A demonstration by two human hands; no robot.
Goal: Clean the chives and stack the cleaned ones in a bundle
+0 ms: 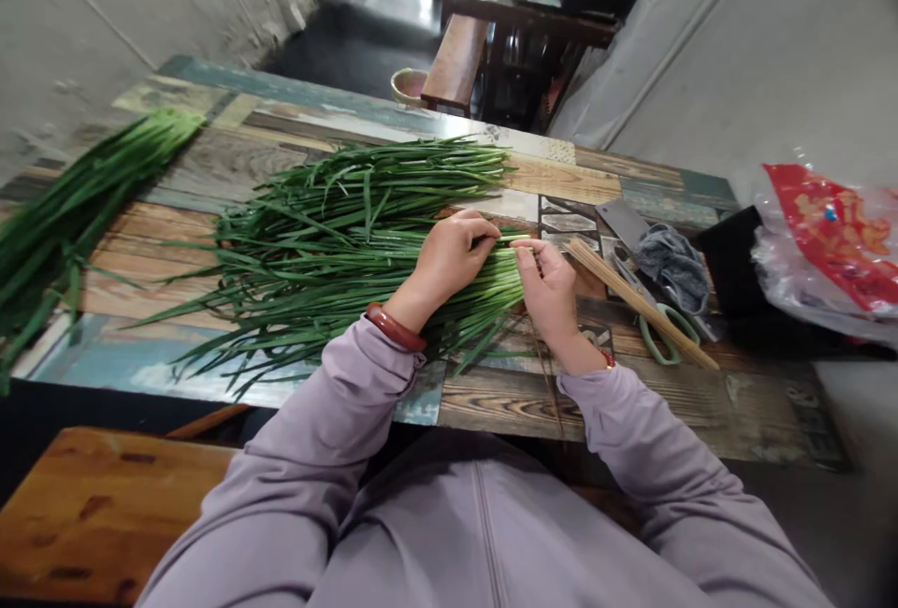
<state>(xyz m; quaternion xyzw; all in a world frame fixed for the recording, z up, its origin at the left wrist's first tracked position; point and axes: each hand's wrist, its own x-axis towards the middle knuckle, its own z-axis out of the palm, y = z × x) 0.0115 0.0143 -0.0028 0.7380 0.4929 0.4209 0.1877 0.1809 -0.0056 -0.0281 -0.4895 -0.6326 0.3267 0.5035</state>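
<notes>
My left hand (453, 262) is closed at the stem end of a pile of long green Chinese chives (315, 281), its thumb and forefinger pinching a few stems. Facing it, my right hand (551, 295) pinches the pale cut ends of those stems between thumb and fingers. Thin sticks (549, 379) lie on the table below the right hand; whether it touches them I cannot tell. Just behind sits a second pile of chives (393, 178), stem ends toward the right. To the right of my right hand is a bundle of bamboo skewers (642, 304).
Another chive bunch (105, 178) lies at the table's left. Beyond the skewers are green-handled scissors (666, 337), a cleaver (623, 223), a grey cloth (673, 267) and a red-and-clear plastic bag (834, 243). A wooden stool (105, 505) stands at the front left. Walls flank the patchwork-patterned table (505, 402).
</notes>
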